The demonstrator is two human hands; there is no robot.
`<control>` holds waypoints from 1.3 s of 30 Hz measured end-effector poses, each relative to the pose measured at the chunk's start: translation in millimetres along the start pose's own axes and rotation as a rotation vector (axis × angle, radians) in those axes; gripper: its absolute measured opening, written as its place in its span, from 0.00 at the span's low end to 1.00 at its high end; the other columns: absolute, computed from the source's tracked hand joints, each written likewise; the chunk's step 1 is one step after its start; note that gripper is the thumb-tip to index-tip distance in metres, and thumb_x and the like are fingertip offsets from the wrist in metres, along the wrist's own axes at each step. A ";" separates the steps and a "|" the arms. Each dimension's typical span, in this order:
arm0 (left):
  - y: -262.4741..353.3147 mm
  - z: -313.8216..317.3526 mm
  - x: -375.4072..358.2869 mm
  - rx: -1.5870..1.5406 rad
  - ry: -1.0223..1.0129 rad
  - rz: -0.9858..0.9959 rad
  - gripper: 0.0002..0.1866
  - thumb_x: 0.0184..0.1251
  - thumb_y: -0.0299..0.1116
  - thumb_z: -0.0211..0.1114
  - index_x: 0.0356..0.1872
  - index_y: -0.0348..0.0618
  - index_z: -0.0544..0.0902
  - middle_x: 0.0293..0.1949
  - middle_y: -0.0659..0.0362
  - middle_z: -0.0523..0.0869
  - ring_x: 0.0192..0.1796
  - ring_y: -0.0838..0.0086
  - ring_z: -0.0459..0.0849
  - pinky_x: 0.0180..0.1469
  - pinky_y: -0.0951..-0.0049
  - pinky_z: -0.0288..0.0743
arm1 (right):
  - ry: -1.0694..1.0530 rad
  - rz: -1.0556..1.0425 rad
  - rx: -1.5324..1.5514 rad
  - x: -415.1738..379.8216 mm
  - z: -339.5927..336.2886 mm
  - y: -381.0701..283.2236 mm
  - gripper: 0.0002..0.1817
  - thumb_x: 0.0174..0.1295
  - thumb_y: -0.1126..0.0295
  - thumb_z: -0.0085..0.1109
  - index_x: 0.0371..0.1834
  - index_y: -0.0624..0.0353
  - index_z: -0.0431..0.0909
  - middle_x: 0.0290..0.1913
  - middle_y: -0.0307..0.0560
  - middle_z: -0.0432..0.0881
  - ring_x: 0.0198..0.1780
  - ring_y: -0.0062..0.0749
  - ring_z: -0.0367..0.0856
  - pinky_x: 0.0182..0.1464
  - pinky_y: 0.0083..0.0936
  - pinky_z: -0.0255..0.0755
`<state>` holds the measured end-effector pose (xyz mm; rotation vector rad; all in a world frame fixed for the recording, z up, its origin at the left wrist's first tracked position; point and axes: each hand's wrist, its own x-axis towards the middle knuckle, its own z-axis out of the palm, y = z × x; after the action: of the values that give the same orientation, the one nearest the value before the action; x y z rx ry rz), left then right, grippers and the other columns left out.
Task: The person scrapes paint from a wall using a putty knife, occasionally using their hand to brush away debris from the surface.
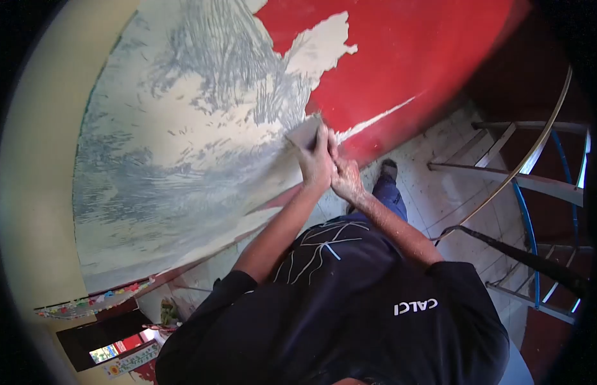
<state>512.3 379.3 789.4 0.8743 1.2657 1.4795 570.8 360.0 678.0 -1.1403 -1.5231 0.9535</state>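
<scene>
A flat grey scraper (305, 133) lies against the wall, where red paint (401, 58) meets a stripped, whitish-grey patch (183, 122). My left hand (316, 162) is closed on the scraper, with fingers stretched along its right side. Close against it on the right, my right hand (347, 179) is also closed around the scraper's lower part, which the hands mostly hide. Pale dust coats my right hand and forearm. A thin whitish streak (378, 120) runs through the red paint to the right of the hands.
At the right stands a ladder (542, 183) with blue cords. A dark strap or pole (516, 256) and a thin curved rod (504, 192) cross in front. Below are a tiled floor (433, 192) and my shoe (389, 169). Colourful decorations (96, 303) hang at lower left.
</scene>
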 end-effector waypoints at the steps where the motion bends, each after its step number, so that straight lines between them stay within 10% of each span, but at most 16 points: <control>1: 16.2 0.5 2.1 -0.002 -0.030 0.000 0.14 0.72 0.39 0.54 0.29 0.42 0.75 0.18 0.64 0.72 0.18 0.82 0.68 0.21 0.79 0.63 | -0.037 -0.009 -0.033 14.2 -6.8 -12.3 0.14 0.53 0.68 0.53 0.39 0.66 0.78 0.28 0.66 0.76 0.31 0.60 0.78 0.33 0.45 0.72; 15: -73.2 -42.9 -6.7 -0.118 0.038 -0.219 0.15 0.70 0.39 0.58 0.28 0.38 0.77 0.20 0.61 0.76 0.18 0.79 0.73 0.18 0.79 0.66 | -0.112 0.130 0.023 -39.0 4.9 21.7 0.14 0.58 0.66 0.53 0.42 0.65 0.78 0.27 0.67 0.77 0.31 0.59 0.80 0.34 0.45 0.72; 39: -43.0 -46.0 -6.7 0.049 0.096 -0.290 0.13 0.69 0.37 0.58 0.25 0.41 0.75 0.18 0.64 0.74 0.16 0.82 0.69 0.17 0.81 0.62 | -0.066 0.179 0.012 -37.1 27.8 0.4 0.17 0.55 0.71 0.50 0.49 0.63 0.73 0.31 0.68 0.77 0.36 0.58 0.80 0.36 0.45 0.72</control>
<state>480.2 359.6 738.5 0.6259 1.4392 1.2760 547.1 323.2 662.5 -1.2636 -1.4837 1.1287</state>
